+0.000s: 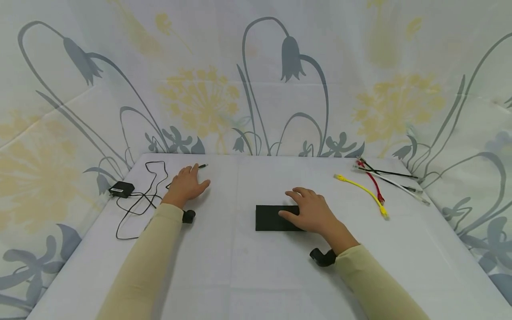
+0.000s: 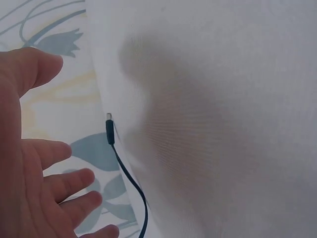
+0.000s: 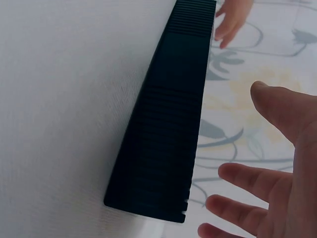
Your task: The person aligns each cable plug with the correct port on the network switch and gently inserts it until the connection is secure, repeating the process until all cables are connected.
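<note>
A flat black ribbed box (image 1: 268,218) lies near the middle of the white table. My right hand (image 1: 314,211) is over its right end, fingers spread and holding nothing. In the right wrist view the box (image 3: 163,109) shows parallel ridges and notches along one edge, with the fingers (image 3: 242,213) beside it. Towards the back left, my left hand (image 1: 185,184) reaches over a thin black cable, fingers extended and thumb apart. The cable's barrel plug (image 2: 110,131) has a metal tip and lies on the cloth, apart from the fingers in the left wrist view.
A black power adapter (image 1: 122,189) sits at the table's left edge, its cable (image 1: 136,213) looped loosely beside it. On the right lie a yellow network cable (image 1: 362,189), a red one (image 1: 374,184), and white and black ones. A flowered cloth (image 1: 264,120) hangs around the table.
</note>
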Demonstrator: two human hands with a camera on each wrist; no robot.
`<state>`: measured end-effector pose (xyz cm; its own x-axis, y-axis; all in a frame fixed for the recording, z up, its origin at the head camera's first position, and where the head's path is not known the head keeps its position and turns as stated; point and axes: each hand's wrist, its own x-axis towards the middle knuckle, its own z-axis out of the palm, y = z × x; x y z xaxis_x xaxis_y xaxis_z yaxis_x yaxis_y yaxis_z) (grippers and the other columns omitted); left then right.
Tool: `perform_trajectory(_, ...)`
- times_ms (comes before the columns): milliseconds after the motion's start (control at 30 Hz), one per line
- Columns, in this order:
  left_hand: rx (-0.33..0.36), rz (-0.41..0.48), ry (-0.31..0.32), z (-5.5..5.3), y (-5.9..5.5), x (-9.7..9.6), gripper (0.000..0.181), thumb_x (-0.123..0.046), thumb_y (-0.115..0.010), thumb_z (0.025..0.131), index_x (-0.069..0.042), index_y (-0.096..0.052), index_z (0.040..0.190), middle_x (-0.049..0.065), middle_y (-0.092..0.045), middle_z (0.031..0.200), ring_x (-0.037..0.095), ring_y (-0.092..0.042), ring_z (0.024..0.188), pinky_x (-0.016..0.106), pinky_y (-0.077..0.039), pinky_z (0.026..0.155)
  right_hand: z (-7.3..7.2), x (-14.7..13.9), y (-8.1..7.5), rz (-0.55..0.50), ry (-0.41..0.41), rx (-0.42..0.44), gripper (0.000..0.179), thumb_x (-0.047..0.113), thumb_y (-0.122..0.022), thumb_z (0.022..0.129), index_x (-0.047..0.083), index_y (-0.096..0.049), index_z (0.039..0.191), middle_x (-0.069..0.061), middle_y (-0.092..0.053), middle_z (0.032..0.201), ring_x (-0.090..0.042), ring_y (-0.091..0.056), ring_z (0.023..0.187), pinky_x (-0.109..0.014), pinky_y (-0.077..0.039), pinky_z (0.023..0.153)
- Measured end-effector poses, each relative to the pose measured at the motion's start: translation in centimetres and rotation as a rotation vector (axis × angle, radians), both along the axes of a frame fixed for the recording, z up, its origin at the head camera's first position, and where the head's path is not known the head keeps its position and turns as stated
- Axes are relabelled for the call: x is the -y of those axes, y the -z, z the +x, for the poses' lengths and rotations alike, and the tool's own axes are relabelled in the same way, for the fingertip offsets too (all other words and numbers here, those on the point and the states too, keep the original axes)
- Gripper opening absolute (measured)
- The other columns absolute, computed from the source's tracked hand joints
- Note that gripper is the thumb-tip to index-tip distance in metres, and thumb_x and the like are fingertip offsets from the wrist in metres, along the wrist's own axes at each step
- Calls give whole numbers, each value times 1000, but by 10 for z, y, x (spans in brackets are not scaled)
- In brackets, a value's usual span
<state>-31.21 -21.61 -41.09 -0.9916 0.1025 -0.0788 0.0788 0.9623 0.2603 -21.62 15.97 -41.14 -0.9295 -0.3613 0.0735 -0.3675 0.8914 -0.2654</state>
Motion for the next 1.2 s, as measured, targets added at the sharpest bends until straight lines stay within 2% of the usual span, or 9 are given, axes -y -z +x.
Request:
perform_trajectory(433, 61, -8, -31, -9, -1, -6, 80, -48, -43, 96, 1, -15, 154, 30, -23, 154, 46, -21, 143, 63, -19, 115, 6, 7, 7, 17, -26, 22, 67, 61, -56, 89, 18, -52, 140, -10, -48, 144, -36, -45, 132, -60, -38, 101)
perform_trajectory(800, 118, 23, -54, -22, 6, -8, 83, -51, -42, 96, 0, -14, 154, 29, -21, 155, 45, -20, 144, 63, -22, 113, 11, 12, 10, 46, -61, 58, 72, 65, -56, 87, 19, -50, 141, -6, -50, 142, -33, -47, 130, -58, -38, 102)
perform_trajectory(967, 125, 18, -64, -27, 13, -8, 84, -51, -42, 95, 1, -13, 154, 29, -23, 154, 47, -23, 142, 65, -24, 112, 10, 11, 12, 52, -76, 82, 80, 67, -60, 83, 17, -47, 144, -7, -49, 145, -32, -45, 133, -57, -37, 104)
perform_trajectory(1200, 92, -10, -82, -25, 12, -15, 72, -37, -41, 98, 4, -19, 152, 30, -27, 152, 48, -28, 139, 66, -28, 108, 7, 13, 11, 53, -95, 129, 79, 54, -68, 83, 10, -45, 145, -11, -49, 145, -34, -44, 135, -54, -37, 108)
